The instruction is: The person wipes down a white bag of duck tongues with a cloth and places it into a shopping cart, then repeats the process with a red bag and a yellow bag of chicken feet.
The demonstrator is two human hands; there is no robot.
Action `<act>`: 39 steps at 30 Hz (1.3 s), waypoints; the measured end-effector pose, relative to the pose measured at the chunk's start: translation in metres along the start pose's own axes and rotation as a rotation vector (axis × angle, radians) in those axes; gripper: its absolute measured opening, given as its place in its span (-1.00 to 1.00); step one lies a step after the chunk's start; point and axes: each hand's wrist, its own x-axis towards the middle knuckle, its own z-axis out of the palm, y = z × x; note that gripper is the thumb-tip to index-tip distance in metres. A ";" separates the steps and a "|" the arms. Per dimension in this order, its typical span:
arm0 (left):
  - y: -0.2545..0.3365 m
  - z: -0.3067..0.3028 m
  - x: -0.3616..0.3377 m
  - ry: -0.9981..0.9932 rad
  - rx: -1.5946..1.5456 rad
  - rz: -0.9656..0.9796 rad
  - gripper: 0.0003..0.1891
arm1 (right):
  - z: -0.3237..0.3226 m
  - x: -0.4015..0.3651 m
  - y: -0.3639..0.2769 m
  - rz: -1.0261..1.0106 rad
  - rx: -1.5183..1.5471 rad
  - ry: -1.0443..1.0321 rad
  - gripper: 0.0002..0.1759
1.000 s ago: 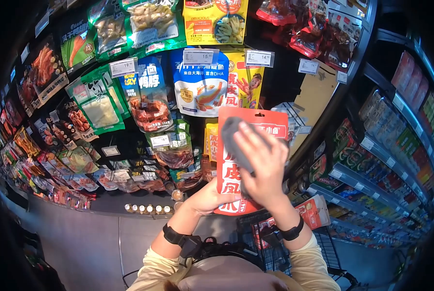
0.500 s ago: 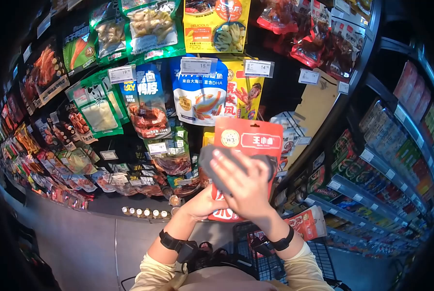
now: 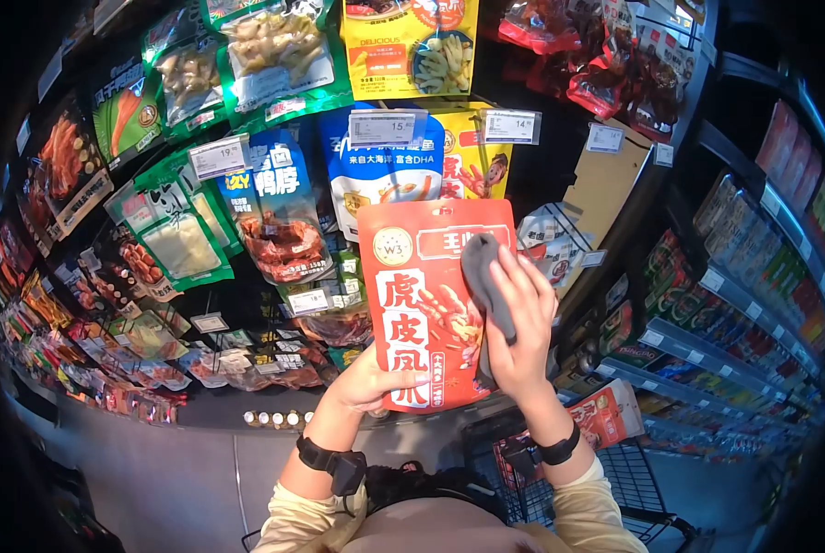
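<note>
I see the red pouch held upright in front of the display rack. Its long axis runs vertically, with the hang-hole edge at the top and the printed face turned toward me. It sits roughly at the centre of the view, above the shopping cart.

My left hand is clamped on the pouch's lower edge, with the thumb across the front near the bottom corner. My right hand lies against the pouch's right side. Its fingers are closed over a grey cloth, pressing it flat on the packaging. The 2 hands are apart, each on its own side of the pouch.

Behind it, hanging snack packets fill the rack, with a blue packet directly above the pouch. White price tags are clipped to the pegs. A row of small bottles stands on the rack's lower ledge. To the right, tiered shelves carry more packaged goods. The floor is grey and the lighting is dim.
</note>
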 end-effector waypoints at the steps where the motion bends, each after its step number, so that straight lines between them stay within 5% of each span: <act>1: 0.005 0.005 0.002 0.023 -0.004 0.008 -0.31 | 0.000 0.001 -0.003 -0.013 -0.031 -0.032 -0.33; 6: 0.003 -0.028 0.020 0.014 -0.169 0.060 -0.34 | 0.007 -0.030 -0.012 -0.341 -0.164 -0.409 -0.27; 14: -0.005 -0.013 0.027 -0.019 -0.060 -0.044 -0.36 | 0.010 -0.011 0.002 0.038 -0.128 -0.179 -0.25; 18: -0.028 -0.006 0.043 0.050 0.071 -0.007 -0.39 | 0.028 -0.013 -0.015 -0.185 -0.231 -0.389 -0.24; 22: -0.030 -0.010 0.045 0.170 -0.009 0.121 -0.46 | 0.023 -0.039 -0.012 -0.139 -0.185 -0.350 -0.21; 26: -0.026 0.001 0.046 0.181 -0.432 0.105 -0.55 | 0.020 -0.053 -0.007 0.039 -0.247 -0.216 -0.18; 29: -0.040 -0.020 0.049 0.103 -0.593 0.025 -0.54 | 0.015 -0.059 -0.041 -0.082 -0.339 -0.491 -0.33; 33: -0.018 -0.001 0.045 0.134 -0.537 0.186 -0.53 | 0.012 -0.083 -0.032 -0.228 -0.291 -0.328 -0.27; 39: -0.022 0.008 0.029 0.148 -0.551 0.142 -0.54 | -0.003 -0.057 -0.001 0.188 -0.084 -0.230 -0.29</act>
